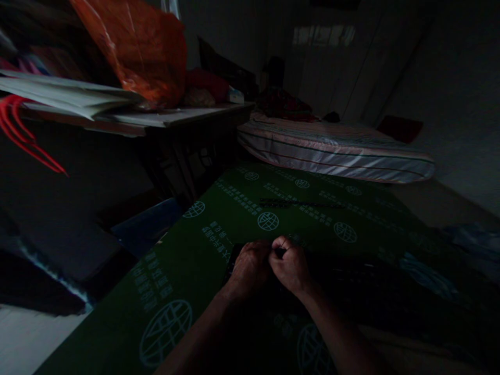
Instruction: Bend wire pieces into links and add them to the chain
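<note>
Both hands meet over a green printed board (pixel 219 271), close to a large black item (pixel 344 276) that looks like dark cloth with small pale specks; its kind is too dark to tell. My left hand (pixel 252 263) is closed with its fingers bent down, and what lies under them is hidden. My right hand (pixel 289 265) pinches thumb against forefinger just beside the left fingertips. Whatever is between these fingers is too small and dark to make out. Farther off on the board lies a thin, dark, beaded-looking strip (pixel 300 203).
A bluish crumpled cloth (pixel 427 276) lies on the right. Behind the board is a mattress with a striped cover (pixel 336 151). At the left stands a table (pixel 172 117) bearing an orange plastic bag (pixel 152 57) and papers (pixel 74 96); red cords (pixel 29 138) hang off it.
</note>
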Tool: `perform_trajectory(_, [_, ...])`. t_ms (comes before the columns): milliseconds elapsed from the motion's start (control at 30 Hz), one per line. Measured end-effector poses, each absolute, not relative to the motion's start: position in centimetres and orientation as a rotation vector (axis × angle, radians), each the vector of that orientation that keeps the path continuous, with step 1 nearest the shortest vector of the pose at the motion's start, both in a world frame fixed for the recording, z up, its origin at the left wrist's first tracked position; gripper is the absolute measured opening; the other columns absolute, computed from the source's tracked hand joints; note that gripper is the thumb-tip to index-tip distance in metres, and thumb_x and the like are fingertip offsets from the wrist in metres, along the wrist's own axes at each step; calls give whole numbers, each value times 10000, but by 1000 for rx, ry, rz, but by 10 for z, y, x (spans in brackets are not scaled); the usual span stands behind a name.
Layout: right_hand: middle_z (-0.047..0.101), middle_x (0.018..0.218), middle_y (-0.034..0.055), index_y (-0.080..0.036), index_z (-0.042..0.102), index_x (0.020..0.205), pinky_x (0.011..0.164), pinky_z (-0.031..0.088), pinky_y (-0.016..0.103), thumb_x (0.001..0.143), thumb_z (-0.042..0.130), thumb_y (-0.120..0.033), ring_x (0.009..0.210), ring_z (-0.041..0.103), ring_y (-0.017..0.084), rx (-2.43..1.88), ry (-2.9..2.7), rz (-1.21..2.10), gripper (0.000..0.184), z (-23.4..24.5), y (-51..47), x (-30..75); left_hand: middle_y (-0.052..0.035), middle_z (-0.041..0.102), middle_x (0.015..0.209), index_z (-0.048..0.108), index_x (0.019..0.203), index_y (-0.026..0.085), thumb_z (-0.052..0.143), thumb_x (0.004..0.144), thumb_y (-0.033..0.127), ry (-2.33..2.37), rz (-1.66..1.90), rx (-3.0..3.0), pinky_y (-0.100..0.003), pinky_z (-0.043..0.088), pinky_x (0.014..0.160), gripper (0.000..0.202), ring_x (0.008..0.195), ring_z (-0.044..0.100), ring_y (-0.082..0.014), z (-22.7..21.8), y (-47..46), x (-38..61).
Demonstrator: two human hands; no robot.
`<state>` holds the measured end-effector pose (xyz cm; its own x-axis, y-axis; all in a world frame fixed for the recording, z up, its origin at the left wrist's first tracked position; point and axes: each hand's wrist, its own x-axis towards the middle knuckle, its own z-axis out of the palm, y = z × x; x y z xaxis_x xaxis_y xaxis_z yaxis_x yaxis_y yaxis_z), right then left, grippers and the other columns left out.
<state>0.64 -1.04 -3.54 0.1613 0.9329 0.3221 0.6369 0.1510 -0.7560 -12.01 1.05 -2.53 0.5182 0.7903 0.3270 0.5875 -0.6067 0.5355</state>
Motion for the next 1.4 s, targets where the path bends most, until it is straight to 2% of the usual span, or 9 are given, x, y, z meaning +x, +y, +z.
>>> perform_trajectory(200, [632,664,21,-218,538,745,629,455,259,669,480,-189,644,606,181,-1528,-1500,460,100,-38,-12,5,-56,680,789,676,749,189,511,645,32,1083,804,2400,-314,452,770,250,793,618,-200,-23,12,-119])
perform_trajectory(433, [606,626,10,-216,526,716,579,445,240,658,462,-196,594,583,163,-1518,-1428,516,88,-34,-15,5,-65,681,859,669,807,184,506,682,48,1122,788,2373,-321,433,792,247,834,608,-204,-23,10,-119])
perform_trajectory(600, [603,613,2,-208,534,703,577,453,236,658,483,-209,597,586,161,-1475,-1351,538,68,-33,-14,5,-56,664,796,641,782,163,525,712,85,1120,785,2391,-315,427,775,156,788,595,-196,-22,9,-119])
perform_trajectory(833, [587,596,-7,-192,543,700,543,445,212,736,511,-271,572,568,139,-1301,-1316,677,93,-29,-15,4,-55,670,848,630,814,175,511,740,138,1168,888,2270,-300,451,767,144,831,599,-191,-22,7,-124])
perform_trajectory(1100, [502,522,-32,-174,555,663,487,384,190,779,540,-312,493,477,96,-1207,-1374,681,181,-29,-17,6,-21,666,763,656,816,181,550,745,260,1268,935,2007,-254,486,674,151,710,624,-165,-21,5,-128])
perform_trajectory(1400, [520,547,-25,-164,618,739,462,386,182,792,564,-379,473,452,80,-1149,-1249,790,229,-30,-14,7,-32,709,894,661,871,190,597,712,246,1196,989,1760,-273,513,758,181,820,657,-186,-17,5,-129])
